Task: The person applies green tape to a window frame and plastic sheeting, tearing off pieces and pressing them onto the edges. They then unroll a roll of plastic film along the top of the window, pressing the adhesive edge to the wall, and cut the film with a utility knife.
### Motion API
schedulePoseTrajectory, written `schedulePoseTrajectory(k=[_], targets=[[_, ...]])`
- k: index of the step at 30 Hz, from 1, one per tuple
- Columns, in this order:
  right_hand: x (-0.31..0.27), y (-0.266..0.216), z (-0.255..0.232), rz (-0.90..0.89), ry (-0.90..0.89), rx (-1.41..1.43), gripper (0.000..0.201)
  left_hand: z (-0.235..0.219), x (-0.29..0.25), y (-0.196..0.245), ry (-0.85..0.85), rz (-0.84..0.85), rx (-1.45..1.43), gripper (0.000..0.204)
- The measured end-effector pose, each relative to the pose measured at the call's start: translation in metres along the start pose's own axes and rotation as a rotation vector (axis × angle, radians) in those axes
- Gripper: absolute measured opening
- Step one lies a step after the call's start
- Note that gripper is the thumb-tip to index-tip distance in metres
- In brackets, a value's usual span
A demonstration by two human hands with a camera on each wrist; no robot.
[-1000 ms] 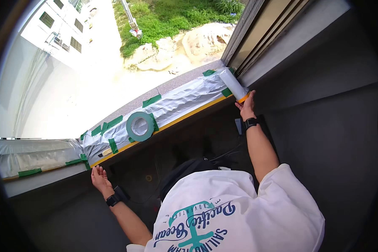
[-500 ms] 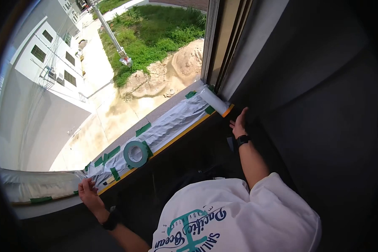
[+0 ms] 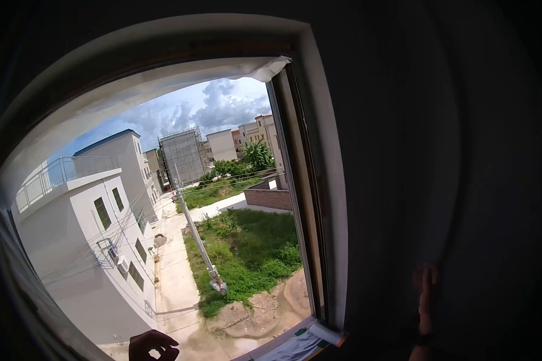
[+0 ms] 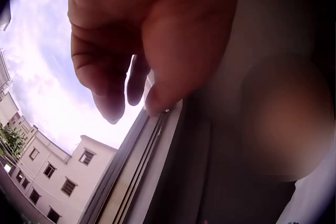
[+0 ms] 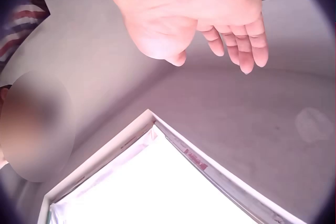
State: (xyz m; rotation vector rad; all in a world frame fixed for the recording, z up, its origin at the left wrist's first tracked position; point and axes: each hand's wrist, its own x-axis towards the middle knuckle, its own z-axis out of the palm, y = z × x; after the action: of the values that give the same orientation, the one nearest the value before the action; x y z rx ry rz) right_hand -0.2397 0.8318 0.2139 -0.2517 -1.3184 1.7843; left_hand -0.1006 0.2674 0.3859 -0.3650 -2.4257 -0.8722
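Note:
In the head view my left hand (image 3: 153, 347) shows dark against the bright outdoors at the lower edge. Its fingers bend loosely and nothing shows between them; the left wrist view has the thumb apart from the fingers. Over by the dark wall, my right hand (image 3: 426, 289) is raised with its fingers up. Seen from the right wrist, its fingers (image 5: 241, 50) hang relaxed and hold nothing. A roll of white film (image 3: 326, 333) with an orange end lies at the window's lower right corner, apart from both hands, on the film-covered sill (image 3: 292, 349).
The window frame (image 3: 337, 240) surrounds the opening, its tall sash edge (image 3: 304, 204) on the right. White film (image 3: 90, 114) runs along the top, bunched at the upper right corner. Outside are buildings, a utility pole (image 3: 193, 228) and grass far below. A dark wall (image 3: 391, 150) stands at right.
The head view has swung up from the sill to the whole window. My right hand has left the film roll and risen along the wall; my left has lifted off the sill's left end.

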Motion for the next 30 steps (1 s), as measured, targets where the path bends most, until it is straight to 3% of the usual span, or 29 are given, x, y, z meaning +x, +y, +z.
schedulePoseTrajectory(k=[1,2,3,5,6,7,9,11,13,15,17,18,19,20,23,25,30], targets=[[-0.005,-0.032,0.015,-0.107,-0.147,-0.008,0.039,-0.006,0.012,0.01,-0.059,-0.03,0.03,0.009],[-0.011,-0.061,0.031,-0.214,-0.3,-0.019,0.033,-0.007,0.029,0.022,-0.009,0.007,0.042,0.004],[-0.019,-0.086,0.046,-0.21,-0.313,-0.006,0.033,-0.009,0.047,0.032,0.039,0.035,0.055,0.007],[-0.034,-0.13,0.075,-0.475,-0.44,-0.044,0.029,-0.029,0.083,0.048,0.042,0.208,0.151,0.017],[-0.04,-0.146,0.087,-0.565,-0.486,-0.102,0.032,-0.04,0.099,0.058,0.026,0.214,0.179,0.024],[-0.04,-0.157,0.102,-0.563,-0.485,-0.095,0.032,-0.051,0.117,0.071,0.006,0.222,0.205,0.033],[-0.038,-0.177,0.132,-0.737,-0.64,-0.209,0.034,-0.065,0.151,0.098,-0.012,0.209,0.225,0.038],[-0.034,-0.2,0.167,-0.721,-0.719,-0.243,0.037,-0.067,0.186,0.122,0.095,0.373,0.433,0.042],[-0.022,-0.213,0.214,-0.997,-0.633,-0.195,0.039,-0.064,0.231,0.135,0.271,0.636,0.71,0.049],[-0.01,-0.223,0.267,-1.123,-0.488,-0.191,0.037,-0.055,0.282,0.146,0.43,0.808,0.855,0.055],[0.006,-0.239,0.318,-1.171,-0.357,-0.231,0.045,-0.043,0.327,0.155,0.622,0.86,1.079,0.065],[0.019,-0.245,0.346,-1.256,-0.247,-0.232,0.046,-0.041,0.344,0.163,0.618,0.872,1.085,0.065],[0.033,-0.238,0.37,-1.337,-0.138,-0.234,0.046,-0.031,0.357,0.162,0.632,0.766,1.161,0.071],[0.043,-0.241,0.388,-1.33,-0.134,-0.231,0.046,-0.027,0.363,0.162,0.648,0.655,1.236,0.077],[0.074,-0.256,0.428,-1.222,-0.154,-0.174,0.041,-0.029,0.365,0.162,0.684,0.563,1.188,0.086],[0.092,-0.26,0.448,-1.261,-0.055,-0.255,0.036,-0.038,0.372,0.148,0.737,0.585,1.261,0.083],[0.11,-0.277,0.474,-1.239,-0.072,-0.314,0.045,-0.057,0.373,0.132,0.801,0.73,1.345,0.08]])
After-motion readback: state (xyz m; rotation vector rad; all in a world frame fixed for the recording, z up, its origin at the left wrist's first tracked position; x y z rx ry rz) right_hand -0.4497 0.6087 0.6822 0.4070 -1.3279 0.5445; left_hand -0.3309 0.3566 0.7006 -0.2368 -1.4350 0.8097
